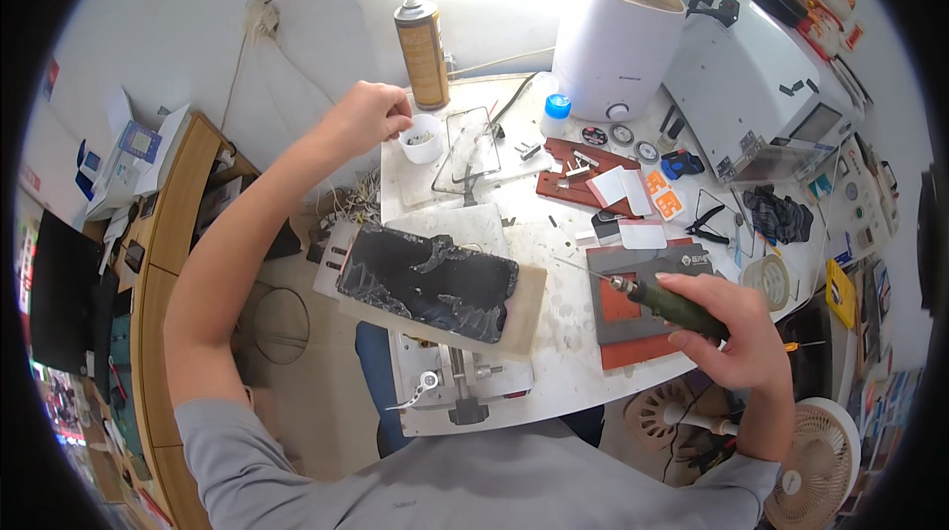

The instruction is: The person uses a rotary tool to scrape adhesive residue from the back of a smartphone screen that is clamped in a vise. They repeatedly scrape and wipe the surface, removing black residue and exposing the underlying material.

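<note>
From where I stand, the right hand (736, 327) is wrapped round a green pen-shaped tool (682, 309), its thin tip pointing left toward the cracked black slab (430, 278) but apart from it. The left hand (371, 117) is raised at the rim of a small white cup (425, 151), thumb and fingers close to each other; I cannot tell whether they pinch anything.

The slab lies at a slant between the 2 forearms, on a beige pad (531, 305), its dark face ragged and peeling. Below the pad, a metal clamp (462, 379) sits at the near edge of the white table (568, 397). Under the tool lies a grey plate (615, 327). Farther back stand 1 spray can (423, 55), 1 blue-capped bottle (557, 113) and 1 tall white appliance (613, 50).
</note>
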Demonstrator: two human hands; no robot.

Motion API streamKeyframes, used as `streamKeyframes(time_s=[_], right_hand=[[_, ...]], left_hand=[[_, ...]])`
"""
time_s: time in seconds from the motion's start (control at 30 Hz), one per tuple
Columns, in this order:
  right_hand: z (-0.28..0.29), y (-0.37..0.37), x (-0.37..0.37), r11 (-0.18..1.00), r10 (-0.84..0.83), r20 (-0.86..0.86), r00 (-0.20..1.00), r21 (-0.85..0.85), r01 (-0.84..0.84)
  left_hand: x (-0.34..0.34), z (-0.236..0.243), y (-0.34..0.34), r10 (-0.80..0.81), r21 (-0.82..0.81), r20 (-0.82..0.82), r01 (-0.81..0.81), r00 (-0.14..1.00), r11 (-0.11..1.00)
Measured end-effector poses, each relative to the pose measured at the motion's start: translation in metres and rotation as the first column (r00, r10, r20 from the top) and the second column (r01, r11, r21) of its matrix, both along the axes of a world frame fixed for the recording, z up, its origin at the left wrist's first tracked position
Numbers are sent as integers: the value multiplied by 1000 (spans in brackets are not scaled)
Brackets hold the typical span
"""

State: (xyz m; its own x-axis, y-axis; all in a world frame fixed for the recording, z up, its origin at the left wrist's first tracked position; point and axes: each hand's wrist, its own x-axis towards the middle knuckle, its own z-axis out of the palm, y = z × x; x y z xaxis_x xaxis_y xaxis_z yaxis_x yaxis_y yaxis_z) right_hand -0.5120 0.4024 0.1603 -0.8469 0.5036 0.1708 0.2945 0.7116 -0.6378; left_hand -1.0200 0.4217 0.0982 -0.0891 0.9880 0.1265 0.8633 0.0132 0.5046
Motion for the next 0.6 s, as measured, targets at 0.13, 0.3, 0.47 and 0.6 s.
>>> streamKeyframes(time_s=[0.13,0.3,0.47,0.6], right_hand=[[2,-6,16,997,-81,83,993,-12,82],[-9,-7,17,996,-73,-8,997,57,73],[-5,-12,13,995,-47,29,998,89,44],[2,-17,2,989,7,30,1000,146,-11]], left_hand=[[12,-4,26,67,-140,-333,-119,941,983],[-31,-25,13,-129,151,-133,149,983,977],[-15,34,-89,98,-57,266,-86,959,995],[-2,13,-185,153,-8,454,-168,878,986]])
